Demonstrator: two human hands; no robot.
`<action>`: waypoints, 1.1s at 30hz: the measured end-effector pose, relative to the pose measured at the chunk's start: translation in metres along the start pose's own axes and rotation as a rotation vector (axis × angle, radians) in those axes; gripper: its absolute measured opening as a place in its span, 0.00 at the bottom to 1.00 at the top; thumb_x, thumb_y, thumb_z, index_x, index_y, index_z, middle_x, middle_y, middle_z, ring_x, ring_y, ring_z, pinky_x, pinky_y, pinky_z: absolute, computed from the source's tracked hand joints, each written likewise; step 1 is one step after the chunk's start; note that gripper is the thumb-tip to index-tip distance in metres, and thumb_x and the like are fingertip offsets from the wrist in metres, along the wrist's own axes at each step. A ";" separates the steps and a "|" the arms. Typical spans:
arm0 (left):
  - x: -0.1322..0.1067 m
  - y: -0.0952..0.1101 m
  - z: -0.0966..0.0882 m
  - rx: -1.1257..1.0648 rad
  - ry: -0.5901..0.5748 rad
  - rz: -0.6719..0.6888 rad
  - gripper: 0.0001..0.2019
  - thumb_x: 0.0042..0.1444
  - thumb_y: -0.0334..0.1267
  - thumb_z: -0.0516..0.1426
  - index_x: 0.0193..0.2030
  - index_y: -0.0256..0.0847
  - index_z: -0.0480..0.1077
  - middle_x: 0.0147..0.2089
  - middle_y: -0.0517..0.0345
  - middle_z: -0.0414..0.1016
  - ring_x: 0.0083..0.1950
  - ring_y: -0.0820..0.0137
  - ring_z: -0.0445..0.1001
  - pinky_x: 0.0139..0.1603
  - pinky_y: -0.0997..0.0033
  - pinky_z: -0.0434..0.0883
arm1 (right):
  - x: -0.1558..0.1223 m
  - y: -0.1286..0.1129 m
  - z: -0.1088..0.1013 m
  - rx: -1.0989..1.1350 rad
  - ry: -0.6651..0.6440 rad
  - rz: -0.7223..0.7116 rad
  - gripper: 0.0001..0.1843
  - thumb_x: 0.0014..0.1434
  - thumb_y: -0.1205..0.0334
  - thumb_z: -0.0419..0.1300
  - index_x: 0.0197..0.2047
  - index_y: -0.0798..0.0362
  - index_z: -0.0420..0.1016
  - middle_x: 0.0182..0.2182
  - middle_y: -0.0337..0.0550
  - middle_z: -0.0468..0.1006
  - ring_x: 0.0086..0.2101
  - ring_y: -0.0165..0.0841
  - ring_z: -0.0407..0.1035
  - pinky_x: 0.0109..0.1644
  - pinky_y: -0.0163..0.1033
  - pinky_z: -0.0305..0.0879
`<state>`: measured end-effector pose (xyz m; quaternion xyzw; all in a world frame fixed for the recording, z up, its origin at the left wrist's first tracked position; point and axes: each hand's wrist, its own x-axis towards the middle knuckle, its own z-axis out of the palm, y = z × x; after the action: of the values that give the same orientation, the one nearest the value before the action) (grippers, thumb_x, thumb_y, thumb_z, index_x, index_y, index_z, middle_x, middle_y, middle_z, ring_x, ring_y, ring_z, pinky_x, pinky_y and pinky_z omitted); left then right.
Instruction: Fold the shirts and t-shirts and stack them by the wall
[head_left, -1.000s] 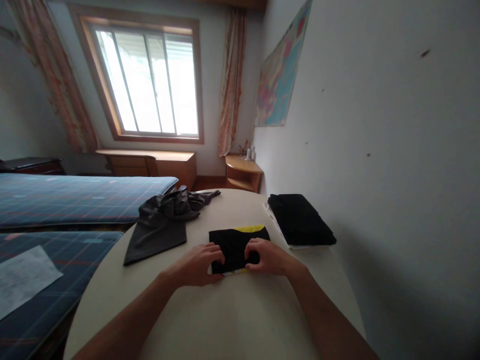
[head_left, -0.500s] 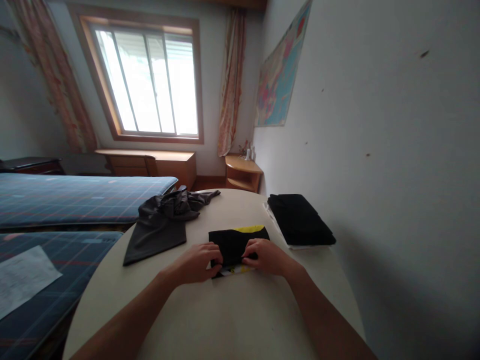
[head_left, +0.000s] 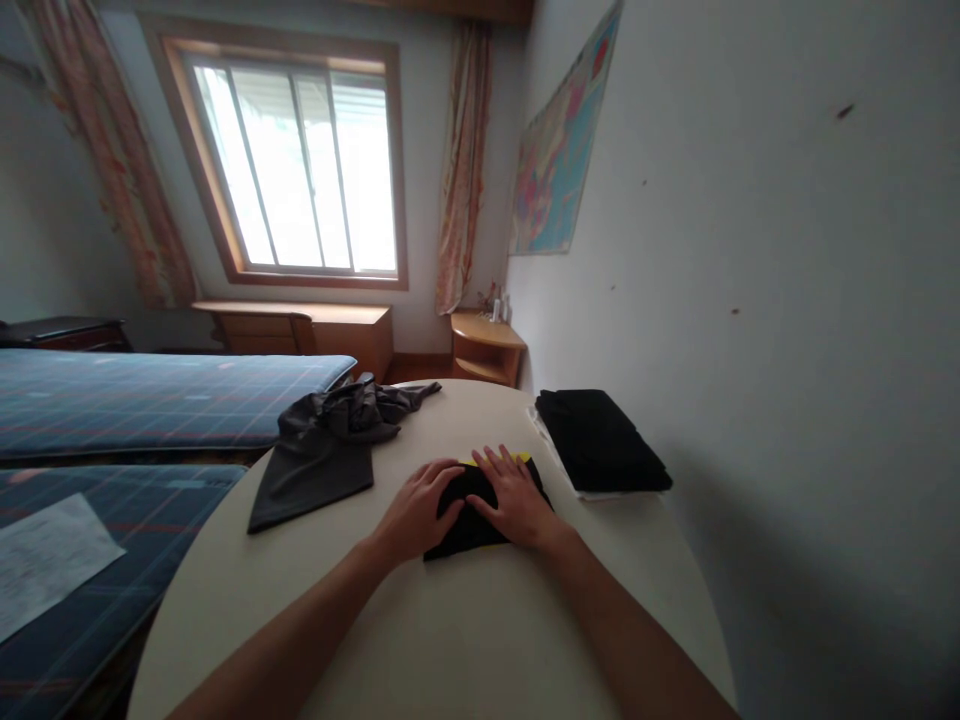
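A folded black garment with a yellow edge [head_left: 466, 524] lies on the round white table [head_left: 450, 640] in front of me. My left hand [head_left: 416, 508] lies flat on its left half, fingers stretched out. My right hand [head_left: 514, 495] lies flat on its right half, fingers spread toward the far edge. Both palms press on the cloth and cover most of it; only a strip of yellow shows beyond my fingertips.
A crumpled grey garment [head_left: 326, 440] lies at the table's far left. A stack of folded black clothes [head_left: 600, 440] sits at the right by the wall. Two beds with blue checked covers [head_left: 150, 395] stand to the left, a white sheet of paper [head_left: 45, 560] on the nearer one.
My hands held the near edge of the black garment, then carried it away from me and over. They now lie flat on the smaller folded piece.
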<state>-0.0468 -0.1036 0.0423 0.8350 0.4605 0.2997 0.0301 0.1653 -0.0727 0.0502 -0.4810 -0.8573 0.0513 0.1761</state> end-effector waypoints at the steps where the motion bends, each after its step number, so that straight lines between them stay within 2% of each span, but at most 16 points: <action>1: 0.000 -0.003 0.005 0.016 -0.033 -0.011 0.25 0.62 0.42 0.53 0.65 0.41 0.60 0.68 0.45 0.60 0.69 0.56 0.57 0.67 0.54 0.58 | 0.000 0.001 0.004 -0.012 -0.054 0.032 0.39 0.64 0.39 0.51 0.72 0.46 0.50 0.70 0.47 0.50 0.69 0.47 0.36 0.70 0.56 0.33; 3: -0.001 -0.010 0.012 0.063 -0.152 -0.046 0.32 0.62 0.48 0.53 0.71 0.42 0.52 0.74 0.46 0.48 0.74 0.53 0.45 0.70 0.48 0.50 | -0.001 0.004 0.008 -0.016 -0.125 0.085 0.42 0.62 0.33 0.49 0.72 0.45 0.50 0.70 0.45 0.49 0.69 0.50 0.33 0.70 0.56 0.31; 5: -0.003 -0.017 0.015 0.102 -0.245 -0.076 0.34 0.63 0.53 0.51 0.73 0.45 0.49 0.75 0.48 0.44 0.75 0.52 0.41 0.70 0.44 0.46 | -0.002 0.007 0.008 -0.008 -0.155 0.134 0.45 0.60 0.30 0.48 0.72 0.46 0.49 0.71 0.45 0.46 0.69 0.51 0.32 0.70 0.56 0.31; 8: -0.007 -0.022 0.014 0.123 -0.288 -0.094 0.35 0.63 0.57 0.50 0.73 0.50 0.47 0.76 0.51 0.41 0.75 0.49 0.38 0.70 0.41 0.45 | -0.002 0.012 0.006 0.005 -0.164 0.247 0.47 0.61 0.28 0.43 0.73 0.50 0.47 0.72 0.48 0.42 0.70 0.48 0.32 0.70 0.55 0.33; 12: -0.009 -0.022 0.011 0.110 -0.302 -0.126 0.36 0.61 0.61 0.50 0.73 0.55 0.46 0.76 0.51 0.41 0.74 0.42 0.38 0.68 0.37 0.47 | 0.001 0.017 0.005 -0.008 -0.160 0.415 0.44 0.64 0.32 0.39 0.73 0.51 0.45 0.72 0.50 0.40 0.70 0.44 0.34 0.69 0.59 0.38; 16: -0.008 -0.024 0.012 0.086 -0.240 -0.169 0.33 0.62 0.61 0.49 0.71 0.53 0.53 0.75 0.47 0.46 0.73 0.47 0.47 0.68 0.42 0.50 | 0.000 0.017 0.005 -0.057 -0.140 0.414 0.43 0.64 0.34 0.44 0.73 0.52 0.47 0.71 0.50 0.45 0.69 0.44 0.38 0.69 0.60 0.35; 18: -0.006 -0.028 0.013 0.069 -0.144 -0.228 0.29 0.66 0.57 0.46 0.69 0.46 0.58 0.72 0.44 0.54 0.71 0.53 0.55 0.68 0.47 0.53 | -0.003 0.015 0.001 -0.096 -0.113 0.396 0.45 0.62 0.33 0.47 0.71 0.54 0.52 0.69 0.53 0.51 0.68 0.47 0.44 0.68 0.60 0.36; 20: -0.003 -0.033 0.016 0.050 -0.052 -0.292 0.26 0.67 0.50 0.46 0.67 0.39 0.60 0.67 0.42 0.64 0.67 0.57 0.62 0.67 0.53 0.57 | -0.007 0.012 -0.006 -0.152 -0.070 0.378 0.45 0.58 0.30 0.50 0.67 0.56 0.61 0.64 0.58 0.61 0.64 0.50 0.53 0.67 0.60 0.39; 22: 0.001 -0.038 0.019 0.024 -0.002 -0.323 0.23 0.67 0.44 0.48 0.64 0.35 0.62 0.62 0.42 0.70 0.64 0.59 0.66 0.65 0.56 0.60 | -0.011 0.009 -0.016 -0.215 -0.021 0.385 0.43 0.57 0.28 0.50 0.58 0.57 0.71 0.55 0.62 0.72 0.57 0.52 0.62 0.64 0.59 0.45; 24: 0.004 -0.042 0.021 -0.016 0.017 -0.321 0.22 0.65 0.42 0.50 0.63 0.35 0.64 0.58 0.44 0.73 0.62 0.60 0.68 0.64 0.58 0.62 | -0.014 0.009 -0.024 -0.266 0.008 0.431 0.40 0.60 0.29 0.46 0.46 0.57 0.78 0.44 0.63 0.77 0.50 0.51 0.68 0.58 0.57 0.52; 27: 0.005 -0.040 0.020 -0.070 0.029 -0.312 0.22 0.63 0.41 0.53 0.62 0.37 0.65 0.53 0.48 0.77 0.58 0.60 0.71 0.62 0.59 0.65 | -0.015 0.009 -0.029 -0.258 0.013 0.460 0.35 0.65 0.36 0.44 0.35 0.56 0.79 0.37 0.61 0.79 0.43 0.47 0.73 0.51 0.50 0.59; 30: 0.004 -0.027 0.011 -0.039 0.045 -0.285 0.21 0.63 0.42 0.53 0.61 0.39 0.65 0.55 0.48 0.76 0.59 0.59 0.70 0.63 0.55 0.64 | -0.012 0.007 -0.024 -0.131 0.054 0.378 0.28 0.67 0.42 0.46 0.40 0.54 0.78 0.42 0.56 0.79 0.44 0.42 0.73 0.48 0.43 0.63; 33: -0.002 -0.003 0.000 0.030 0.037 -0.134 0.22 0.65 0.43 0.51 0.64 0.41 0.64 0.66 0.49 0.65 0.66 0.58 0.62 0.69 0.51 0.56 | -0.010 0.001 -0.014 -0.048 0.054 0.326 0.25 0.68 0.45 0.46 0.46 0.53 0.77 0.46 0.52 0.78 0.47 0.41 0.72 0.48 0.42 0.64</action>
<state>-0.0499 -0.1036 0.0398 0.7970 0.5203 0.3055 0.0287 0.1759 -0.0815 0.0608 -0.6189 -0.7639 0.0458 0.1769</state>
